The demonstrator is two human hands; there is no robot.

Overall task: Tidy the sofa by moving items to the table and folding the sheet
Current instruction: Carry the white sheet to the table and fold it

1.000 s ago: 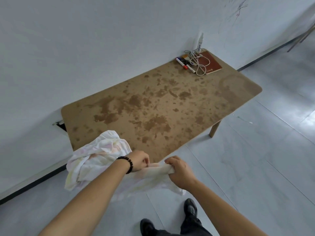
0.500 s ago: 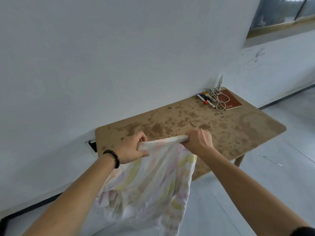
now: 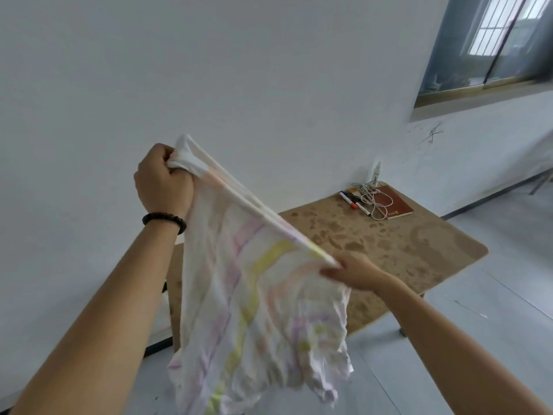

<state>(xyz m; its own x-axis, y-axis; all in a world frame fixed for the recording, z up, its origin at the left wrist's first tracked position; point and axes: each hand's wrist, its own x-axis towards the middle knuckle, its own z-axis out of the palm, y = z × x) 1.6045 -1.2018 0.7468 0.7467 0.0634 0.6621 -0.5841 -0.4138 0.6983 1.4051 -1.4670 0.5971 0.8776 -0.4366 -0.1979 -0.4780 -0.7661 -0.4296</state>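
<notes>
A white sheet (image 3: 254,319) with faint pink, yellow and purple stripes hangs in the air in front of me. My left hand (image 3: 163,182) is raised high and grips a bunched corner of it in a fist. Lower and to the right, my right hand (image 3: 353,272) pinches the sheet's top edge. That edge is stretched taut on a slant between the two hands, and the rest droops in folds below. Behind it stands the stained brown table (image 3: 419,253), partly hidden by the sheet.
At the table's far corner by the white wall lie a brown notebook (image 3: 395,203), a white cable (image 3: 372,200), markers (image 3: 353,202) and a small white bottle (image 3: 376,172). Grey tiled floor lies to the right. A window (image 3: 493,46) is at the upper right.
Both hands lifted the sheet off the table's near edge and drew apart. The left hand rose high, the right went lower right, and the sheet now hangs stretched. The view tilted upward.
</notes>
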